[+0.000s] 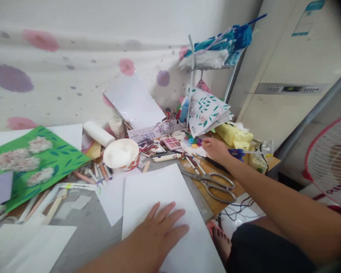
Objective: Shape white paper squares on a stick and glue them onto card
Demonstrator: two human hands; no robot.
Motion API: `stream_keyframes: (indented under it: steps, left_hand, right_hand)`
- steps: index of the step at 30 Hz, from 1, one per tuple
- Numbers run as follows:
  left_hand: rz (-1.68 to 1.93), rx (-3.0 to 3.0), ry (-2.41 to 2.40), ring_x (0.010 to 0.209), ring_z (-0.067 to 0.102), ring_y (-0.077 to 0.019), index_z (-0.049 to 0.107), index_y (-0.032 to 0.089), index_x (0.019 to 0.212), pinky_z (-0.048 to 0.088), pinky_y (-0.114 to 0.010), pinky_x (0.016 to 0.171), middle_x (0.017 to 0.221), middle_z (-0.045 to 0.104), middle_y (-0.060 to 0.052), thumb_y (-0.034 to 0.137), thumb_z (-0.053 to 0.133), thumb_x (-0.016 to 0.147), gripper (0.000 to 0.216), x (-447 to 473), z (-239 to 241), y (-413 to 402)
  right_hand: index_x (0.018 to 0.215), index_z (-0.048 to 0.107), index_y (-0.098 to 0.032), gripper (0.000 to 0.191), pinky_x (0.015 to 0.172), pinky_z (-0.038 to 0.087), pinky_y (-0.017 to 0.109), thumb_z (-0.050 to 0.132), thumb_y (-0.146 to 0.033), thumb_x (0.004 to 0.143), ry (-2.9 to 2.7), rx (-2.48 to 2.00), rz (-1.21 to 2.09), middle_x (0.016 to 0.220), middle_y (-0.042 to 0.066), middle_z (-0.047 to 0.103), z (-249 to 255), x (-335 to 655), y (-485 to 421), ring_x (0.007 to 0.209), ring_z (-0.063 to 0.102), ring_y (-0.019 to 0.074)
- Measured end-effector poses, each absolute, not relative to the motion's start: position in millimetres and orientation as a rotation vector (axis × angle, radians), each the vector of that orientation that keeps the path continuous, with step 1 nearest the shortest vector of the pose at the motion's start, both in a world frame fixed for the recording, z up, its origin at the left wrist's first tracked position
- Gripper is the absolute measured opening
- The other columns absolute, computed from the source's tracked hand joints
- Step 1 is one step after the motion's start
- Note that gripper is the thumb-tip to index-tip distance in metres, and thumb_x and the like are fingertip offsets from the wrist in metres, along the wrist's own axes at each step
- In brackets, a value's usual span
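My left hand (161, 227) lies flat with fingers spread on a large white sheet of paper (150, 189) in front of me. Stretched out over the table's right side, my right hand (216, 149) has its fingers curled together; whatever they hold, if anything, cannot be made out. Just beyond those fingertips is a white surface with blobs of bright paint (193, 141), and a pink palette (171, 143) sits left of it. Below my right hand, metal scissors (213, 184) rest with their handles toward me.
A white tub (121, 153) stands among scattered pens and sticks. A green sheet with textured flowers (45, 155) lies at left. Leaf-painted papers (207, 108) lean by a metal rack (192, 76). A yellow tissue pack (234, 134) and a fan (332, 159) are at right.
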State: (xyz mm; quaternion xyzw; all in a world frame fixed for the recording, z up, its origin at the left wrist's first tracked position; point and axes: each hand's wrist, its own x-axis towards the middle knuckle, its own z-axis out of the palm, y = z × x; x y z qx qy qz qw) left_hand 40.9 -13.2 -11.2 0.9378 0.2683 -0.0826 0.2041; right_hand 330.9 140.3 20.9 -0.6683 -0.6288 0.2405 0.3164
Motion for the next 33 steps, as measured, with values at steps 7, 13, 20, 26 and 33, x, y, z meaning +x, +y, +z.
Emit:
stream_keyframes:
  steps: [7,13,20,26,33]
  left_hand:
    - [-0.268,2.506,0.852,0.142,-0.005,-0.0421,0.021,0.018,0.149,0.002,-0.069,0.108,0.157,0.004,-0.016,0.064,0.068,0.066,0.106,26,-7,-14]
    - [-0.286,2.549,0.913,0.142,-0.01,-0.0406,0.015,0.018,0.15,0.0,-0.068,0.108,0.157,0.0,-0.016,0.06,0.07,0.066,0.109,32,-17,-24]
    - [-0.286,2.653,0.942,0.141,-0.009,-0.0413,0.012,0.023,0.151,0.005,-0.069,0.108,0.157,-0.002,-0.016,0.052,0.077,0.063,0.113,38,-13,-41]
    - [-0.346,2.788,0.886,0.138,0.002,-0.0492,0.029,0.035,0.145,0.014,-0.074,0.103,0.156,0.006,-0.017,0.016,0.089,0.05,0.114,48,-15,-50]
    - [0.208,3.021,0.732,0.136,0.026,-0.0451,0.043,0.041,0.136,0.04,-0.06,0.101,0.155,0.023,-0.009,0.018,0.066,0.081,0.064,40,-71,-54]
  right_hand:
    - [0.111,0.069,-0.023,0.034,0.074,0.046,0.031,0.069,-0.032,0.077,-2.194,-1.545,0.795,0.074,0.003,0.069,-13,313,-7,0.073,0.062,0.0193]
    - [0.142,0.039,-0.022,0.058,0.057,0.048,0.022,0.053,-0.026,0.086,-2.129,-1.536,1.037,0.078,0.0,0.068,-50,305,-47,0.062,0.063,0.0131]
    - [0.145,0.035,-0.025,0.069,0.063,0.048,0.022,0.05,-0.01,0.079,-2.205,-1.575,0.842,0.074,-0.002,0.062,-70,318,-53,0.066,0.06,0.0127]
    - [0.137,0.049,-0.03,0.054,0.07,0.047,0.034,0.043,-0.015,0.086,-2.524,-1.513,0.491,0.091,0.01,0.07,-63,338,-42,0.077,0.065,0.0225]
    - [0.132,0.055,-0.023,0.046,0.077,0.047,0.037,0.051,-0.026,0.086,-2.712,-1.343,0.277,0.095,0.013,0.069,-26,328,-37,0.085,0.063,0.0254]
